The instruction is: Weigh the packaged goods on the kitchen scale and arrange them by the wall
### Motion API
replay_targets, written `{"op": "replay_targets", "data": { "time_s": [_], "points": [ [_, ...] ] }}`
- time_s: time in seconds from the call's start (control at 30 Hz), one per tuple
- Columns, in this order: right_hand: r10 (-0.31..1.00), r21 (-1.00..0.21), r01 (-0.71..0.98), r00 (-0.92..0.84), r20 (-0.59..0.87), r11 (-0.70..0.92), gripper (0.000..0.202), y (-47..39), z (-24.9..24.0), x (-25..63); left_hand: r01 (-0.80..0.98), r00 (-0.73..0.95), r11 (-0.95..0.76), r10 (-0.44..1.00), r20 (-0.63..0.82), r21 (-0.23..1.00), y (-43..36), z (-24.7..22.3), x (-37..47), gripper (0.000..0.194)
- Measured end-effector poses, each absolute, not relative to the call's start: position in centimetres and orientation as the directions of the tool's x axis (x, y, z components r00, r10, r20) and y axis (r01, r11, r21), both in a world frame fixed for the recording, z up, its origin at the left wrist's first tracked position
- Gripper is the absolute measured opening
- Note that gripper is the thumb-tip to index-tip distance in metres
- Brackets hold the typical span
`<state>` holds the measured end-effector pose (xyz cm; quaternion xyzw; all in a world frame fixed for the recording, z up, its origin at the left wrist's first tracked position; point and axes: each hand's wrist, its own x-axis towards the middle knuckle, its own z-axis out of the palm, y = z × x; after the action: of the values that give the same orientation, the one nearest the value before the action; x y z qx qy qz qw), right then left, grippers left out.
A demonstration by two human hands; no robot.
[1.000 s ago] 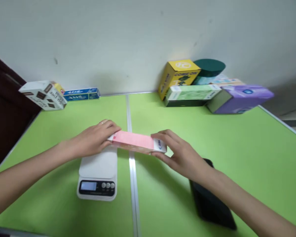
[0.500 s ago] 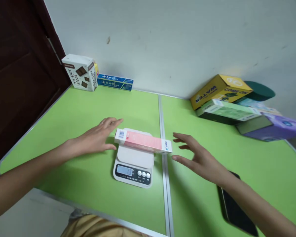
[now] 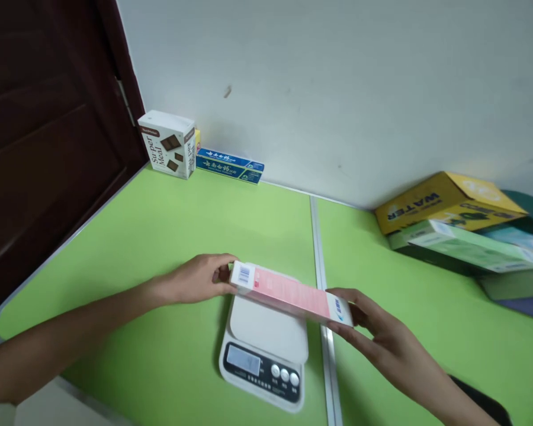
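Wall (image 3: 315, 89): plain, pale grey-white, marked by a small scuff (image 3: 227, 92) left of centre.
Door (image 3: 39, 89): dark reddish-brown, panelled, filling the upper left, with a metal hinge (image 3: 125, 102) near its right side.
Tabletop (image 3: 231, 213): lime green, its far edge along the wall, its near left corner rounded.
Metal strip (image 3: 318, 248): silvery, crossing the green from far to near.
Floor (image 3: 57, 405): pale patch, lower left.
Light: soft, cool.

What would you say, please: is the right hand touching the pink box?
Touching: the head view shows the right hand pinching one end of the pink box, thumb on the near side, fingers opposite.
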<state>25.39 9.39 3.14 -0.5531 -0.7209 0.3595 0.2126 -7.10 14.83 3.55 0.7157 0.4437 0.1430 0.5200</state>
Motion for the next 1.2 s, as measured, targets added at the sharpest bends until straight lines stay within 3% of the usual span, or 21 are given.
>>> {"op": "replay_targets", "data": {
  "time_s": [0.13, 0.27, 0.37, 0.47, 0.6, 0.73, 0.93, 1.07, 1.2],
  "points": [
    [0.97, -0.752, 0.644, -0.241, -0.027, 0.139, 0.036, 13.7, 3.0, 24.9, 0.394, 0.423, -0.004, 0.889, -0.177, 0.919, 18.3, 3.3, -6.9, 0.041],
    [0.989, -0.741, 0.656, -0.122, 0.087, 0.146, 0.047, 22.2, 3.0, 22.7, 0.464, 0.093, -0.149, 0.989, 0.119, 0.873, 22.8, 2.2, -5.8, 0.068],
    [0.971, -0.691, 0.688, -0.09, 0.221, 0.221, 0.045, 29.8, 3.3, 20.4, 0.559, 0.132, -0.293, 0.955, 0.266, 0.776, 26.1, 0.8, -4.6, 0.077],
    [0.939, -0.639, 0.712, -0.082, 0.334, 0.29, 0.039, 36.2, 3.4, 17.6, 0.652, 0.189, -0.323, 0.945, 0.266, 0.685, 30.1, -0.6, -3.7, 0.075],
    [0.923, -0.642, 0.689, -0.107, 0.37, 0.337, 0.034, 41.5, 2.4, 13.8, 0.725, 0.106, -0.273, 0.952, 0.288, 0.633, 35.9, -2.0, -3.7, 0.068],
    [0.919, -0.649, 0.692, -0.053, 0.392, 0.317, 0.038, 43.7, 0.3, 11.3, 0.788, 0.033, -0.191, 0.962, 0.27, 0.585, 39.7, -2.9, -4.2, 0.067],
    [0.889, -0.625, 0.694, -0.046, 0.456, 0.357, 0.038, 45.1, -2.4, 11.7, 0.85, 0.088, -0.217, 0.957, 0.277, 0.48, 40.7, -5.1, -4.7, 0.069],
    [0.892, -0.603, 0.712, -0.073, 0.446, 0.36, 0.04, 45.2, -2.7, 11.6, 0.841, 0.091, -0.258, 0.934, 0.346, 0.476, 40.9, -5.9, -4.7, 0.073],
    [0.934, -0.641, 0.715, -0.046, 0.355, 0.279, 0.046, 44.4, -1.2, 10.7, 0.852, 0.095, -0.247, 0.94, 0.327, 0.462, 40.4, -5.1, -5.1, 0.075]
  ]
}}
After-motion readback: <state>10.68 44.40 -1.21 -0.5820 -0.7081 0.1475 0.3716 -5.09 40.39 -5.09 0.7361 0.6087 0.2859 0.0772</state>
